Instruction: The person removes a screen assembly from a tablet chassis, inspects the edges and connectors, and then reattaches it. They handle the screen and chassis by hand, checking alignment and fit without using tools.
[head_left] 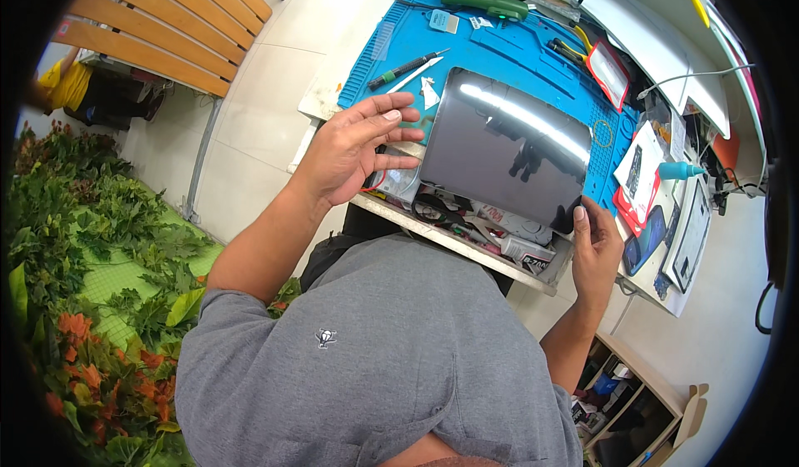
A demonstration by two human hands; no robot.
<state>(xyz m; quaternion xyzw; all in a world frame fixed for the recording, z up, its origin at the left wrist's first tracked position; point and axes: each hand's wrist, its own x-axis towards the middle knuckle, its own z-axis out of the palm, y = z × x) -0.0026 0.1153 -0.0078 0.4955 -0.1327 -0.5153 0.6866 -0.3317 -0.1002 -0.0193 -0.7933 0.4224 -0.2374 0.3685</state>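
1. Main thing here is a dark tablet-like panel [508, 151], glossy side up, with a bright strip of light reflected across it. It sits over the near part of a blue mat [553, 67] on the white counter [320, 101], near edge sticking out above an open drawer [478, 255]. Can't tell if it's lying flat or tipped a bit.
2. Right hand [598, 250] has the panel by its near right corner, thumb up top; the other fingers are mostly hidden.
3. Left hand [354, 151] is up by the left edge, fingers spread wide and nothing in it. Fingertips are super close to the panel, but I honestly can't tell if any touch.
4. Just past those fingers: a green-and-black screwdriver [404, 69], a thin white stick [415, 75] and a white scrap [429, 93], all on the mat.
5. Far side has a green handheld tool [484, 4].
6. Off to the right there's a teal bottle [680, 171] and a blue phone [645, 240]. Drawer's stuffed with clutter, lol.
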